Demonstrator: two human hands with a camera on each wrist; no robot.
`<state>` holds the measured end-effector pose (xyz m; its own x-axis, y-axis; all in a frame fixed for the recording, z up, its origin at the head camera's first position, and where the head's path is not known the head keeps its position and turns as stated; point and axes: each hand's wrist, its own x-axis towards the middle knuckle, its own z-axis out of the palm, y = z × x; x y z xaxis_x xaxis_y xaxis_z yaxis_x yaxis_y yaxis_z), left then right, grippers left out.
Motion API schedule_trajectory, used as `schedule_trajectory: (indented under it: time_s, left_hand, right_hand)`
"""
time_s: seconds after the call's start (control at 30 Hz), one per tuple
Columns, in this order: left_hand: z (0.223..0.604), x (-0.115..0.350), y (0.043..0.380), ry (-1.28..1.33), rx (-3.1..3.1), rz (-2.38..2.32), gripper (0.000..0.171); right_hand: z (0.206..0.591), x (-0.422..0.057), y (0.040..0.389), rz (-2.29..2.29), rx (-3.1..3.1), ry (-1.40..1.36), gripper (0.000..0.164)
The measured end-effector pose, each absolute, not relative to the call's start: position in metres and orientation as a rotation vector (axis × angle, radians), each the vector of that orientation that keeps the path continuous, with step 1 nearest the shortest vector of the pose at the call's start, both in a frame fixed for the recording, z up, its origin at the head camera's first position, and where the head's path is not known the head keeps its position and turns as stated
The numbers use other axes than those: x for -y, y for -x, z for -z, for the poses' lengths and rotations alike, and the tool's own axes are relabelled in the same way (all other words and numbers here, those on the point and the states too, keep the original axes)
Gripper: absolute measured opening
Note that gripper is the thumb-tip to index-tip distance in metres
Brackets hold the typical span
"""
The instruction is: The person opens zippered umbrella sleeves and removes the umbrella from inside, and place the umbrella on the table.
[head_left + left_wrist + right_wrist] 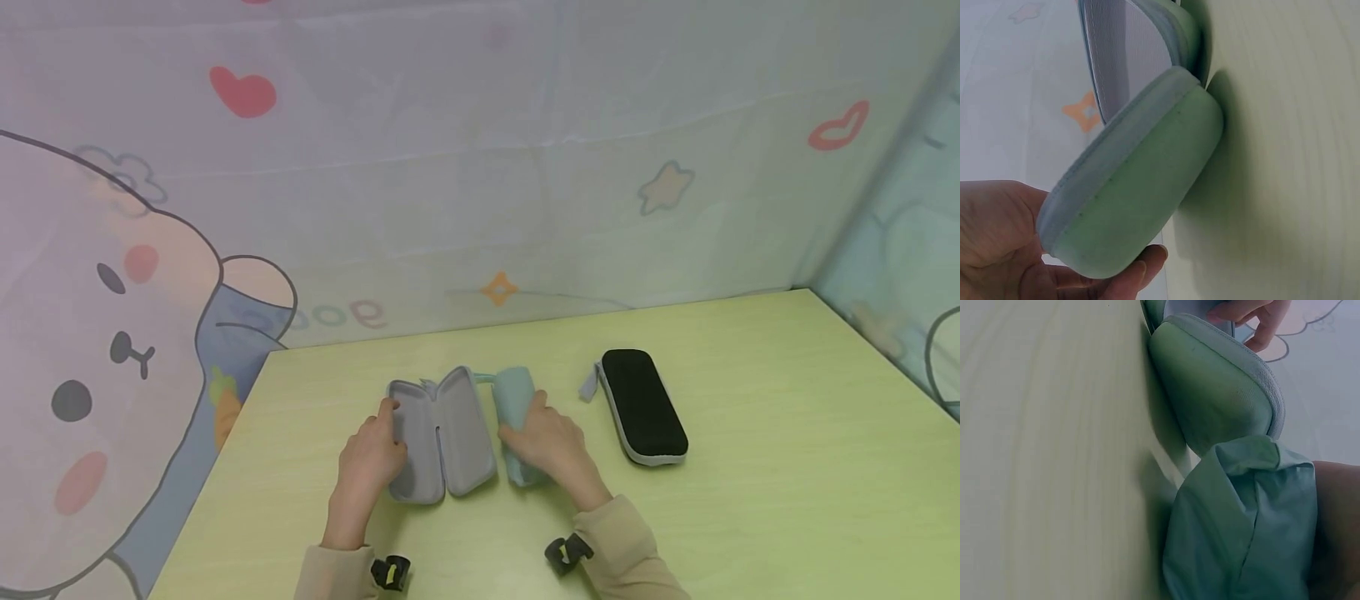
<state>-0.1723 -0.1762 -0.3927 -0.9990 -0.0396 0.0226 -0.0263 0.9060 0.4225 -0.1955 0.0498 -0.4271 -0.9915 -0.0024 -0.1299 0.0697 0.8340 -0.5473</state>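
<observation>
A hard zip case (463, 442) lies spread open on the table, its grey inside facing up; the wrist views show a green outside (1141, 181). My left hand (372, 450) grips the left half at its outer edge, thumb inside and fingers beneath. In the left wrist view, that half is tilted up off the table. My right hand (551, 437) holds a soft teal fabric pouch (514, 396) just right of the case, with a thin strap at its far end. Its near end shows folded cloth (1241, 519) in the right wrist view; its contents are hidden.
A closed black case (643, 404) with a grey edge and pull tab lies to the right of the pouch. The pale yellow-green table (787, 467) ends at a printed cloth backdrop (450, 167). Black wrist mounts (567, 553) sit near both sleeves.
</observation>
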Motion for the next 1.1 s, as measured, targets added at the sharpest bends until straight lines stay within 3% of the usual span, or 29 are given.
schedule_trajectory:
  time_s: [0.67,1.1]
  left_hand:
    - [0.394,0.176,0.173,-0.065,3.053,0.708,0.064]
    - [0.388,0.175,0.170,-0.105,3.040,0.666,0.061]
  right_hand:
    - [0.427,-0.052,0.193,0.878,-2.935,0.010,0.080]
    - [0.418,-0.050,0.193,0.841,-2.981,0.035,0.082]
